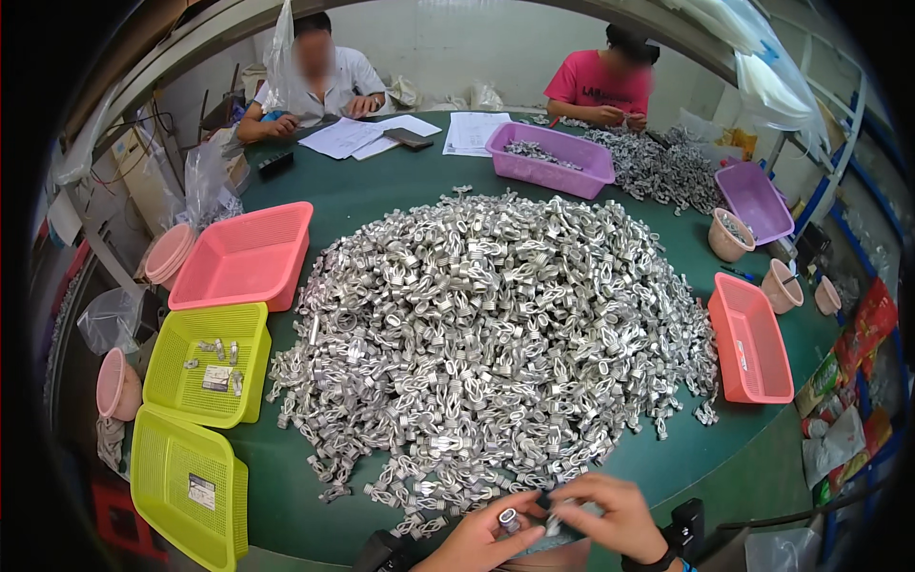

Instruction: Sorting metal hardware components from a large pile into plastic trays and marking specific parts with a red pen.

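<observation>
Green surface (286,477) is supporting a fitting pile (515,334) forward of the left hand (477,539), which, partly closed, is holding one metal fitting (510,520) ring-end up; the right hand (608,515) is hovering half-curled immediately rightward, contents too blurred to tell.

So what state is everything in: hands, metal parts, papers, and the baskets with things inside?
Left hand, closed on a metal part
Right hand, fingers bent, grip unclear
Heap of metal parts, loose
Upper yellow-green basket, few parts and a card inside
Lower yellow-green basket, card inside
Rear purple basket, partly filled with parts
Coral basket at right, card inside
Papers, lying flat
</observation>
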`<state>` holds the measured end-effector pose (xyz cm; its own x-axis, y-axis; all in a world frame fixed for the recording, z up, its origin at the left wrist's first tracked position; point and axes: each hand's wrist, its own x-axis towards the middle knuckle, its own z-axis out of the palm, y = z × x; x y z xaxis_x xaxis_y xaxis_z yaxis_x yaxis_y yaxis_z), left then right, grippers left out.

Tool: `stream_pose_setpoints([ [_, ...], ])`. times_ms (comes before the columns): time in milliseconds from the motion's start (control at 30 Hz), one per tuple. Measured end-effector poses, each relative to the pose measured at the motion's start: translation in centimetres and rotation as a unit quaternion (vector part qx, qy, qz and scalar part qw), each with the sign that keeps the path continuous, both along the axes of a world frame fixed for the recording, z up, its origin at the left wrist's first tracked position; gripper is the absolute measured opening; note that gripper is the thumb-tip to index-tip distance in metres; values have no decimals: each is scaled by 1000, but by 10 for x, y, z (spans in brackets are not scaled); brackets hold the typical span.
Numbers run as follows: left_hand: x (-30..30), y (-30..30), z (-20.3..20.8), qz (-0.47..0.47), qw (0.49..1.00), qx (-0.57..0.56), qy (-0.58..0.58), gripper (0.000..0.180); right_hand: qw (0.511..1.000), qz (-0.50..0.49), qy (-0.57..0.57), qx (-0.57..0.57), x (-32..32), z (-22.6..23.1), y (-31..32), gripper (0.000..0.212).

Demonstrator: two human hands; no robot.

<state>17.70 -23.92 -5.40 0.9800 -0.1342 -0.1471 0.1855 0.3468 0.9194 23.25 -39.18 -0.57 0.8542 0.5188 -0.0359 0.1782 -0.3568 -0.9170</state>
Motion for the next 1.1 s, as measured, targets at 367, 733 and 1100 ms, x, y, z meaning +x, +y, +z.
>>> stream_pose_setpoints([
  [367, -2, 6, 4, -59, 997, -6, 49, 18, 984, -100, -145, -28, 18, -31, -4, 18],
  [733, -6, 4, 5, -67, 993, -61, 82, 19, 920, -90, -338, -175, 34, -39, 18, 27],
  [1100, -8, 5, 5, -46, 996, 9, 70, 14, 935, -37, -295, -193, 26, -42, 20, 26],
])
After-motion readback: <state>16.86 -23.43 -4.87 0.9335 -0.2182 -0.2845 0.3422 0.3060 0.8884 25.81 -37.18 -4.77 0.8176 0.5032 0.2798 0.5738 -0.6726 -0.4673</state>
